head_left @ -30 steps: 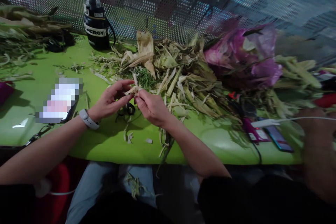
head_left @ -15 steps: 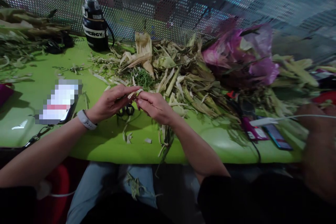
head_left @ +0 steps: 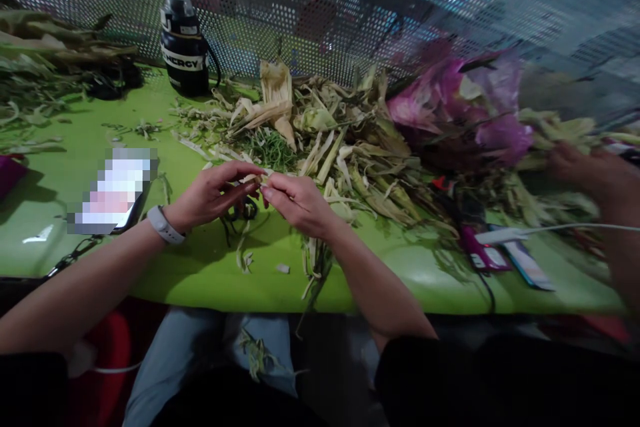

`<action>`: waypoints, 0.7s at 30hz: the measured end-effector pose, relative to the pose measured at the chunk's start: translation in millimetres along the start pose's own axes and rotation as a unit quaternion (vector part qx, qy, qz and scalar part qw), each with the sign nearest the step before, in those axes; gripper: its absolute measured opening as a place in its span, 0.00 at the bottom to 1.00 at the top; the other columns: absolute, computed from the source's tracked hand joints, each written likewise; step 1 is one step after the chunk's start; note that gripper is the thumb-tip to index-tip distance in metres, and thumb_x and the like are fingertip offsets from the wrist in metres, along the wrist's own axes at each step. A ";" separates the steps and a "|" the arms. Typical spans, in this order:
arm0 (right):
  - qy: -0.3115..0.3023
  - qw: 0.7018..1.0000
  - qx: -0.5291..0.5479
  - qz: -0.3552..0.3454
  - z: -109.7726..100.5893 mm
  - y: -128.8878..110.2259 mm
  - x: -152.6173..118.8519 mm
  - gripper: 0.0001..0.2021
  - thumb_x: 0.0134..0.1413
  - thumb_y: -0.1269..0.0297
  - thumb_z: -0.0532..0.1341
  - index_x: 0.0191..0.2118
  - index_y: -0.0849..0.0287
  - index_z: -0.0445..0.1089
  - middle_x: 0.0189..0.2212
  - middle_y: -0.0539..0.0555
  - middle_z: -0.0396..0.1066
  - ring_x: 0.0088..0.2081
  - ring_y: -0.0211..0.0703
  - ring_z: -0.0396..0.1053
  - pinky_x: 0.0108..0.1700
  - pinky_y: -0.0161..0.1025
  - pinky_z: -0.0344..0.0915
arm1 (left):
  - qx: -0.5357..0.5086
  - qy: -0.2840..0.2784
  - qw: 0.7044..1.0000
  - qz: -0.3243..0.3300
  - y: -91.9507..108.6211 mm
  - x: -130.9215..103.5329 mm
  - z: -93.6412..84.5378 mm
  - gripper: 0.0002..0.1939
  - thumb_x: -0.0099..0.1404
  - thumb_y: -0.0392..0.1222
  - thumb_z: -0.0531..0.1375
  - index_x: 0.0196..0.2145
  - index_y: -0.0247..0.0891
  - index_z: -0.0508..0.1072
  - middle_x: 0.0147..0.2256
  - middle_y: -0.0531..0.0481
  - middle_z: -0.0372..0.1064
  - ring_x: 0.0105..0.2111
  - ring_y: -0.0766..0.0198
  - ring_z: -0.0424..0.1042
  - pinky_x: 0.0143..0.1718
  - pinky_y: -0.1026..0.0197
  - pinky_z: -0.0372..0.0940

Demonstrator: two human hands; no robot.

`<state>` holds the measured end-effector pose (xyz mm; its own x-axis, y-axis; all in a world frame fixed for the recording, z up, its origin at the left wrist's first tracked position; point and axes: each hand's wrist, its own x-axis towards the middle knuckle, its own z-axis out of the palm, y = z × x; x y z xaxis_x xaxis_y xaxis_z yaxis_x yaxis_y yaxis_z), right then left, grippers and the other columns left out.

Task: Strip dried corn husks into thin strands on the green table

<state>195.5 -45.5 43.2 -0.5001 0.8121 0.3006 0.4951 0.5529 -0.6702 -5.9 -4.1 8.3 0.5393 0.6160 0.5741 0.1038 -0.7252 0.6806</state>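
My left hand (head_left: 213,195), a pale watch on its wrist, is closed with the fingertips pinching a small pale strip of corn husk (head_left: 251,179). Thumb and fingers of my right hand (head_left: 299,203) close on the strip's other end, so both hands meet over the green table (head_left: 200,287). Much of the strip is hidden by my fingers. Black loops that look like scissor handles (head_left: 246,209) lie just below my hands. Beyond them are thin green shreds (head_left: 274,150) and a heap of dry corn husks (head_left: 370,163). Torn husk bits (head_left: 245,260) lie nearer me.
A black bottle (head_left: 185,53) stands at the back left, behind a lit phone (head_left: 117,188). A pink plastic bag (head_left: 450,103) rests against the perforated panel (head_left: 320,13). Another person's hand (head_left: 583,170) reaches over husks near a second phone (head_left: 527,259) and a white cable (head_left: 575,227).
My hands stay together over the same spot, with the fingers slightly shifted around the strip. The other person's hand has moved forward, away from the table edge, to the husks.
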 end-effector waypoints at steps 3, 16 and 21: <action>-0.005 0.999 -0.033 -0.013 -0.9 3.3 0.8 0.14 0.63 0.61 0.51 0.26 0.59 0.60 0.21 0.48 0.58 0.25 0.35 0.57 0.30 0.35 0.51 | 0.062 -0.010 0.996 0.059 -4.8 1.5 -1.5 0.14 0.69 0.39 0.57 0.51 0.35 0.70 0.41 0.43 0.75 0.36 0.66 0.74 0.36 0.66 0.70; -0.089 0.996 -0.011 0.012 -2.5 5.0 2.4 0.14 0.61 0.64 0.52 0.24 0.58 0.57 0.20 0.46 0.56 0.24 0.33 0.54 0.30 0.36 0.48 | 0.185 -0.063 0.977 0.088 -18.9 0.5 -5.6 0.15 0.69 0.38 0.53 0.52 0.35 0.68 0.41 0.40 0.73 0.37 0.59 0.74 0.39 0.58 0.68; 0.015 0.999 0.005 0.040 -4.8 9.5 3.4 0.15 0.61 0.58 0.54 0.25 0.58 0.61 0.21 0.47 0.59 0.24 0.35 0.55 0.29 0.36 0.50 | -0.038 -0.025 0.999 -0.027 -7.9 -0.3 -4.3 0.16 0.69 0.40 0.55 0.54 0.39 0.65 0.45 0.42 0.71 0.44 0.59 0.72 0.43 0.59 0.68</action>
<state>201.9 -36.6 41.0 -0.4380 0.8585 0.2665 0.5255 0.4851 -0.6990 -10.5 2.8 4.7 0.5754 0.6357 0.5146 0.0704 -0.6653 0.7432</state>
